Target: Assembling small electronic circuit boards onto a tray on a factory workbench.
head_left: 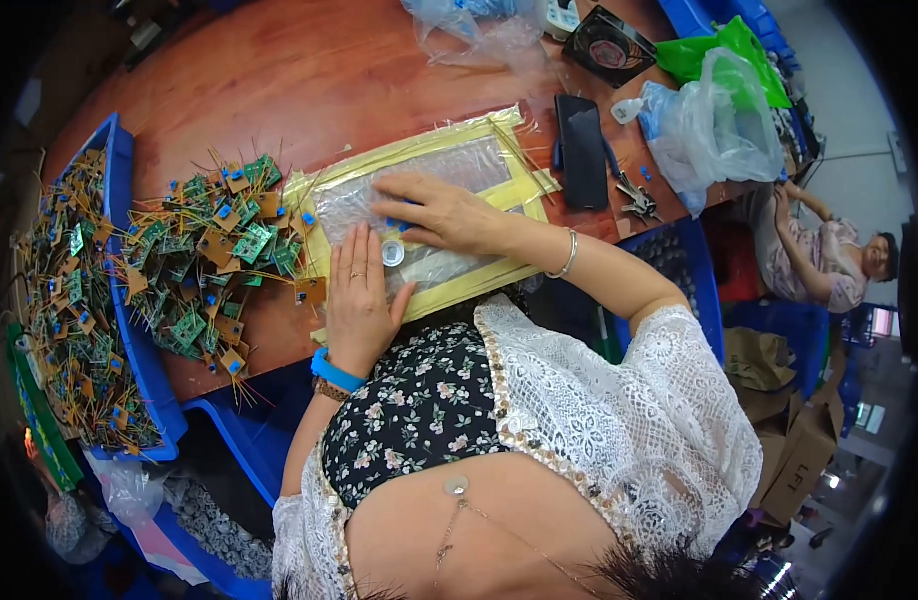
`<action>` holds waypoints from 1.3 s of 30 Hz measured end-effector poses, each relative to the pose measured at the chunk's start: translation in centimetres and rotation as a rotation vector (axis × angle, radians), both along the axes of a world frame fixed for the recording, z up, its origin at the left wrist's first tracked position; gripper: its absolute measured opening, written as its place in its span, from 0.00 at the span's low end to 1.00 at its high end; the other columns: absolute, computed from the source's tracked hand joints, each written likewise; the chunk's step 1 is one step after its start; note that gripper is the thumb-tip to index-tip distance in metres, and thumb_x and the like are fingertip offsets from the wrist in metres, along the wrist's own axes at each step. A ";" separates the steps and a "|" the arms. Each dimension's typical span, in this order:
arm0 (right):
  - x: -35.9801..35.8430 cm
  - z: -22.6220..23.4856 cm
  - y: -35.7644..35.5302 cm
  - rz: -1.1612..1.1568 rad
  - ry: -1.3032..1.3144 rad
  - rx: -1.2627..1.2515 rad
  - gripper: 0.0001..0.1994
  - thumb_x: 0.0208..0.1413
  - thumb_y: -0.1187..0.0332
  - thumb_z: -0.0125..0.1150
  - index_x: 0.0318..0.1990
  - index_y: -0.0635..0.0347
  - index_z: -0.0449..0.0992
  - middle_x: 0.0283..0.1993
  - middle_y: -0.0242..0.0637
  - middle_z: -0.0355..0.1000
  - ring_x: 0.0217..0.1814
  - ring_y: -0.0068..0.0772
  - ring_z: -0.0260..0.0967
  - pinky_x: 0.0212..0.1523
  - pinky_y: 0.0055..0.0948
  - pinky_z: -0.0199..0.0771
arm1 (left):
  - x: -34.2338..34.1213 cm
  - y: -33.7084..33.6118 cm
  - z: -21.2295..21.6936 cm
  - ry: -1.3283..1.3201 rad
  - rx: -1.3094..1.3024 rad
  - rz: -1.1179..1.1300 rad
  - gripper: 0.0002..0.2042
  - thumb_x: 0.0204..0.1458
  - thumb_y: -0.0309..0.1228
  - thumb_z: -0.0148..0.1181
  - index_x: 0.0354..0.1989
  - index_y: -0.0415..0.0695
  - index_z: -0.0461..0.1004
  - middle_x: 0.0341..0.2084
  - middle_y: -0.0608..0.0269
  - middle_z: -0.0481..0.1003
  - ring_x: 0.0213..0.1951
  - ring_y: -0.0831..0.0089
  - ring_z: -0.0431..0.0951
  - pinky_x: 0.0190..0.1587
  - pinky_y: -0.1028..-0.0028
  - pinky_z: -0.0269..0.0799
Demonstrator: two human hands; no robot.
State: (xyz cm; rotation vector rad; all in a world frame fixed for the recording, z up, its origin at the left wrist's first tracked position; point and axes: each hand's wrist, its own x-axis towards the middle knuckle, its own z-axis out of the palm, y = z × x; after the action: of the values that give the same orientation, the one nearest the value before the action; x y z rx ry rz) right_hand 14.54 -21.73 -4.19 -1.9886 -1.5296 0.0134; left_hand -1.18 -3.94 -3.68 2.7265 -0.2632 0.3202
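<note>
A flat rectangular pad [427, 290], edged with yellow tape and covered in clear plastic film, lies on the table in front of me. My left hand [359, 285] rests flat on its left part, fingers together and stretched out, thumb apart. Over the middle of the pad, my right hand [441, 212] has its fingers bent around a small blue part [403, 226], mostly hidden beneath them. Between the two hands a small round white piece [392, 253] lies on the film. Just left of the pad is a pile of small green and brown circuit boards [219, 250] with wires and blue components.
A blue bin [129, 300] at the left holds more circuit boards. Right of the pad lie a black phone [582, 150] and keys [637, 200]. Behind are a black fan [609, 47] and plastic bags [714, 120]. Another person [824, 245] sits at the far right.
</note>
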 end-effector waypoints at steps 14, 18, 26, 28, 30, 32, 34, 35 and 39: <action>3.2 1.5 1.7 -0.074 -0.232 0.003 0.08 0.48 0.72 0.60 0.36 0.61 0.70 0.36 0.42 0.68 0.41 0.47 0.71 0.41 0.42 0.73 | 0.1 0.2 0.3 0.008 -0.001 0.000 0.38 0.57 0.44 0.63 0.68 0.30 0.58 0.70 0.42 0.58 0.72 0.48 0.55 0.74 0.53 0.49; 3.0 1.5 1.6 -0.126 -0.238 -0.055 0.09 0.48 0.70 0.60 0.35 0.62 0.70 0.36 0.41 0.69 0.40 0.45 0.74 0.37 0.40 0.76 | 0.1 0.2 0.0 -0.005 -0.003 -0.003 0.38 0.57 0.43 0.63 0.69 0.30 0.58 0.70 0.43 0.57 0.73 0.49 0.55 0.74 0.54 0.49; 2.9 1.7 1.7 -0.127 -0.253 -0.032 0.07 0.51 0.68 0.61 0.31 0.61 0.70 0.33 0.41 0.69 0.37 0.45 0.74 0.34 0.41 0.76 | -0.1 0.2 0.1 0.011 -0.004 -0.002 0.38 0.57 0.43 0.63 0.69 0.30 0.57 0.70 0.42 0.57 0.73 0.49 0.54 0.74 0.54 0.49; 3.1 1.2 1.8 -0.128 -0.251 0.003 0.08 0.52 0.67 0.61 0.30 0.60 0.70 0.33 0.41 0.69 0.36 0.45 0.74 0.32 0.41 0.75 | -0.1 0.2 0.2 0.006 -0.004 -0.004 0.38 0.57 0.42 0.63 0.69 0.30 0.57 0.70 0.42 0.57 0.73 0.49 0.54 0.74 0.54 0.48; 3.4 0.8 1.9 -0.143 -0.284 0.031 0.10 0.56 0.65 0.62 0.29 0.60 0.71 0.31 0.40 0.70 0.34 0.44 0.75 0.31 0.41 0.76 | 0.0 0.1 0.3 -0.001 -0.005 -0.008 0.38 0.57 0.42 0.63 0.69 0.30 0.57 0.70 0.43 0.57 0.73 0.49 0.54 0.74 0.54 0.48; 3.2 0.8 1.9 -0.171 -0.263 -0.012 0.11 0.57 0.63 0.61 0.29 0.60 0.72 0.31 0.41 0.71 0.35 0.45 0.75 0.34 0.41 0.77 | 0.1 0.2 0.2 0.008 0.005 -0.006 0.38 0.57 0.42 0.63 0.70 0.30 0.56 0.70 0.42 0.57 0.73 0.49 0.54 0.74 0.54 0.48; 3.0 0.8 2.0 -0.192 -0.241 -0.049 0.13 0.59 0.61 0.61 0.28 0.61 0.73 0.31 0.42 0.72 0.36 0.46 0.76 0.36 0.42 0.77 | -0.1 0.2 0.2 0.004 -0.011 0.001 0.38 0.57 0.40 0.64 0.70 0.31 0.56 0.70 0.43 0.58 0.73 0.50 0.54 0.74 0.54 0.48; 3.0 0.6 1.9 -0.206 -0.234 -0.050 0.14 0.60 0.59 0.61 0.28 0.60 0.74 0.30 0.42 0.73 0.35 0.46 0.77 0.36 0.42 0.78 | -0.1 0.2 0.1 0.003 -0.032 0.001 0.37 0.56 0.37 0.64 0.70 0.32 0.56 0.70 0.44 0.58 0.73 0.50 0.55 0.74 0.54 0.48; 3.3 0.0 2.4 -0.270 -0.231 0.015 0.17 0.61 0.56 0.61 0.26 0.59 0.78 0.27 0.42 0.75 0.33 0.47 0.78 0.34 0.44 0.78 | -0.1 0.1 0.2 0.007 -0.018 -0.005 0.37 0.56 0.37 0.64 0.70 0.32 0.56 0.70 0.44 0.58 0.73 0.50 0.55 0.74 0.54 0.48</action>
State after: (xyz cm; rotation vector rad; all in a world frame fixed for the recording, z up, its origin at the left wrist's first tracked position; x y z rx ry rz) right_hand 17.88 -19.29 -4.21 -2.2308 -1.3778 -0.3480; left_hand -1.32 -3.87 -3.51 2.7086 -0.2644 0.3104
